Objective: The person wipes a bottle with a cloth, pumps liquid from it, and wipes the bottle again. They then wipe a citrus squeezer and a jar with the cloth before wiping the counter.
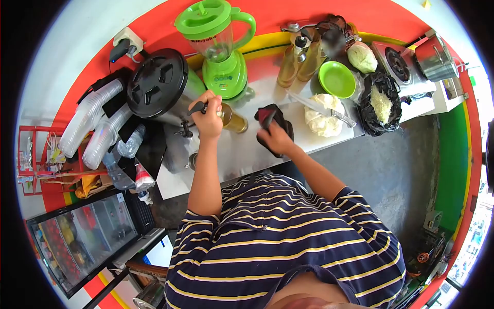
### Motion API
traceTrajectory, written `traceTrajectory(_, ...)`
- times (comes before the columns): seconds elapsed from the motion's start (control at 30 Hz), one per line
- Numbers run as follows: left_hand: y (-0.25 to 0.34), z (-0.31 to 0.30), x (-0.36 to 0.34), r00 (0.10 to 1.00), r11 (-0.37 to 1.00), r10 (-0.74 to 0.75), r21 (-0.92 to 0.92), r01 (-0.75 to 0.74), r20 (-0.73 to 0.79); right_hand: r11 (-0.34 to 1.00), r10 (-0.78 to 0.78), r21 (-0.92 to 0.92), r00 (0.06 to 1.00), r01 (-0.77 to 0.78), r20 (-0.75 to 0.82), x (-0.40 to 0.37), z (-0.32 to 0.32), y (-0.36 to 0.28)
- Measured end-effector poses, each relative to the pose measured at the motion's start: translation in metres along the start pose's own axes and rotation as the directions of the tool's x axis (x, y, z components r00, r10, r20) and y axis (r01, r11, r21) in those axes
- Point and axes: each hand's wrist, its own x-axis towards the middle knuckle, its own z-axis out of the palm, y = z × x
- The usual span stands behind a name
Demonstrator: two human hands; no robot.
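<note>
My left hand (208, 117) is closed around the neck of a clear bottle (235, 121) of amber liquid. A black spout sticks out past the fingers, and the bottle's base points to the right, over the steel counter. In my right hand (278, 139) is a dark cloth (265, 116) with a reddish patch, bunched under the fingers; part of it hangs toward the counter's front edge. To the right of that hand, a knife (329, 113) rests across a peeled, pale cabbage (321, 123).
A green blender (224, 72) and a steel dispenser with a black lid (157, 82) stand behind my left hand. Two oil-coloured bottles (303, 59), a green bowl (337, 80), a bag of shredded cabbage (381, 105) and a stove (399, 62) line the right. Stacked plastic cups (92, 116) lie left.
</note>
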Motion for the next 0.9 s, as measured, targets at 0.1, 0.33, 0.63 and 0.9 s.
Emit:
traceTrajectory(0.1,-0.006,-0.006,-0.002,1.0,0.998,0.002,0.056,-0.003,0.023,0.949,-0.164,-0.253,0.981,0.186,0.106,0.01,0.024,0.028)
traceTrajectory(0.33,-0.007,-0.003,0.003,0.997,0.991,0.072,0.11,-0.075,0.029,0.875,-0.026,-0.478,0.994,0.073,0.103,0.057,0.02,0.027)
traceTrajectory(0.63,-0.011,-0.005,0.007,0.997,0.977,0.046,0.205,-0.057,0.057,0.907,-0.084,-0.421,0.98,0.001,-0.179,0.174,0.021,0.032)
traceTrajectory(0.9,-0.005,-0.003,0.004,0.988,0.943,0.085,0.309,-0.122,0.131,0.928,-0.038,-0.367,0.967,-0.06,-0.252,0.295,0.013,0.041)
